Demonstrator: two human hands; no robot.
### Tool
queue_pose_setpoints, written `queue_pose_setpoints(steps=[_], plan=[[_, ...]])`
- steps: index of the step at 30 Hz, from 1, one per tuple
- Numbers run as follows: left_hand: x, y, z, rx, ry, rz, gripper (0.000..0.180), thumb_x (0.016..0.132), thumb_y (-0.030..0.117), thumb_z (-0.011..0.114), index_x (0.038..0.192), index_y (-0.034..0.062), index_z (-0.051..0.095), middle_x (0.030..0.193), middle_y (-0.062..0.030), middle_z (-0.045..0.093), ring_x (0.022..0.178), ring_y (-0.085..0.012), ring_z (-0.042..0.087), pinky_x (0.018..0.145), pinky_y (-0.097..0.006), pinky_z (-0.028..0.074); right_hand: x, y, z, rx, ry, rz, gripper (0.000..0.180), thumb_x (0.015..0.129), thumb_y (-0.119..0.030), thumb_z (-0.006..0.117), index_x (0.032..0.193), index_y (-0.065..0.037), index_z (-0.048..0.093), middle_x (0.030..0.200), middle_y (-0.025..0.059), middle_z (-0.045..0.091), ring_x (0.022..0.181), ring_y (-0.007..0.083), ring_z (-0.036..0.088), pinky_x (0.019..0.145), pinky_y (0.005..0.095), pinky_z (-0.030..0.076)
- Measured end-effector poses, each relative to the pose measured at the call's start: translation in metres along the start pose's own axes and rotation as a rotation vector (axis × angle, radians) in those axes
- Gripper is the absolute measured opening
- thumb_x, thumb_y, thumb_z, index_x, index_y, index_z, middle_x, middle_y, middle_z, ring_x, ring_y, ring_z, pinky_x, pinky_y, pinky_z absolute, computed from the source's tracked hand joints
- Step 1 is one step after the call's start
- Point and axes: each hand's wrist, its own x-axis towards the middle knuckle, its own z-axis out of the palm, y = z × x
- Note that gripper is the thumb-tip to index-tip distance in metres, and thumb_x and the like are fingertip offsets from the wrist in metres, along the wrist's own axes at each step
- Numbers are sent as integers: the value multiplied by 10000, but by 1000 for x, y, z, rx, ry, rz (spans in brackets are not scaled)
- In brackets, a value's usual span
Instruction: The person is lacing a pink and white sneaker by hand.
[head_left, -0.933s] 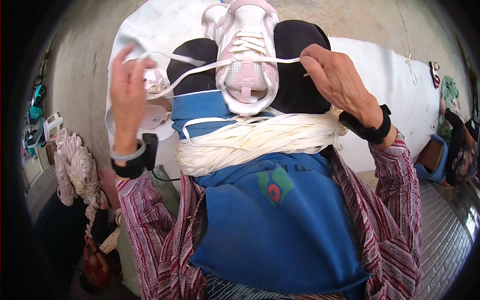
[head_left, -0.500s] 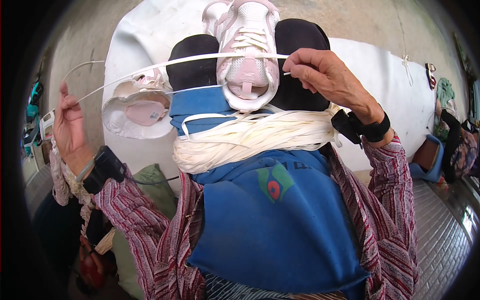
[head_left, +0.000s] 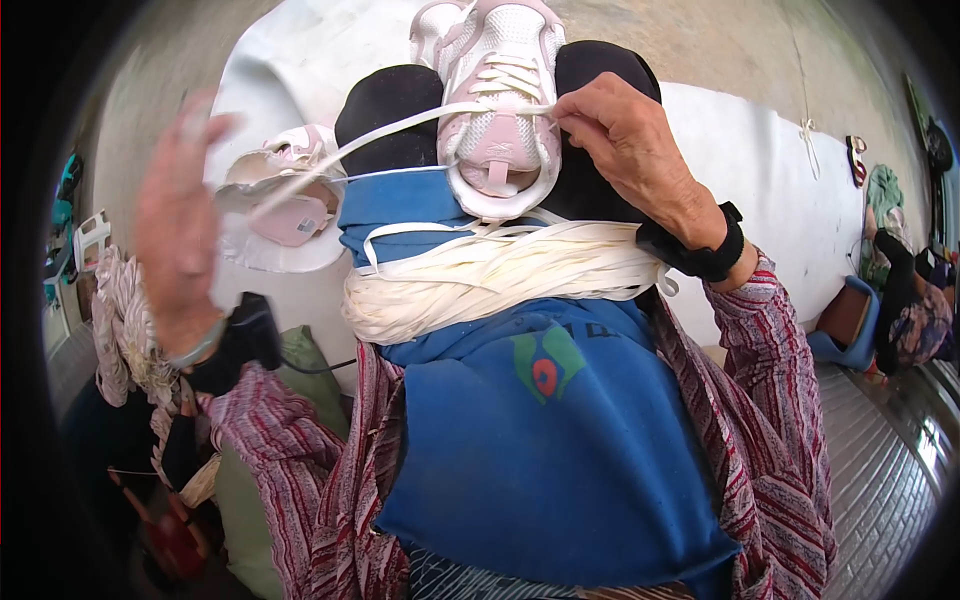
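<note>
A white and pink sneaker [head_left: 505,135] rests between my knees, its heel opening toward me and its upper part laced. A white shoelace [head_left: 405,125] comes out of its lacing and runs left, its far part blurred. Close against the right side of the sneaker, my right hand [head_left: 625,145] pinches the short right end of the lace. My left hand [head_left: 180,220] is raised at the left, smeared by motion, so its fingers cannot be made out. Across my lap, over a blue apron [head_left: 540,440], lies a thick bundle of cream laces [head_left: 500,268].
Left of my knee, another pink and white shoe [head_left: 290,215] lies on a white sheet [head_left: 740,150]. Pale laces [head_left: 125,330] hang at the far left. A blue chair [head_left: 845,320] stands at the right near another person [head_left: 920,310], and a sandal [head_left: 857,160] lies beyond.
My left hand has moved right and up, and the long lace has gone slack and dips. My right hand has come in closer to the sneaker.
</note>
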Motion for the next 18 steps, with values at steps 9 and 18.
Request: queue_pose_setpoints(steps=[9,18], plan=[[-4,17,101,-491,-368,-611,234,1001,169,477,1135,23,601,877,-8,633,517,12,433,430,-142,323,3,-12,1,307,-3,302,132,870,-111,641,917,6,681,803,153,619,705,288,612,669,353,495],[-1,6,119,-118,-327,-451,252,983,235,524,966,0,613,730,-6,537,675,-81,458,602,-244,388,5,-11,8,109,82,144,110,855,-107,637,855,-7,680,793,154,610,708,326,605,671,393,493]])
